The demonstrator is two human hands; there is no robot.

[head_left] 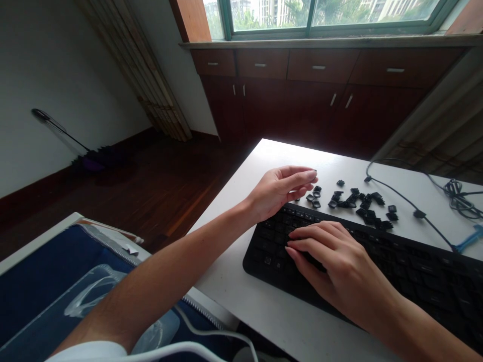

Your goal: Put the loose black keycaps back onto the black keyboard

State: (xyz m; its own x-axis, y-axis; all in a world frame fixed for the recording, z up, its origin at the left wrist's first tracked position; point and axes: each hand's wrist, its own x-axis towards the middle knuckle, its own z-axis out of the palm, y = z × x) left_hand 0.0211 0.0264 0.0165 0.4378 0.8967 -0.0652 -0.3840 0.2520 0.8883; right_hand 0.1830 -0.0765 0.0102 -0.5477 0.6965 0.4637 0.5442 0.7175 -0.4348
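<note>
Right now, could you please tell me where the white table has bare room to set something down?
The white table is bare left of the black keyboard and along its far edge. It is crowded behind the keyboard, with loose black keycaps and a black cable.

daylight comes through a wide window (339,12) above dark wooden cabinets (302,85); a dark wood floor (151,181), white wall (56,75) and leaning umbrella (75,146).

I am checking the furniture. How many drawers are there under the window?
4 drawers in a row under the sill: far left, next, third, and far right. More may lie beyond the right edge.
</note>
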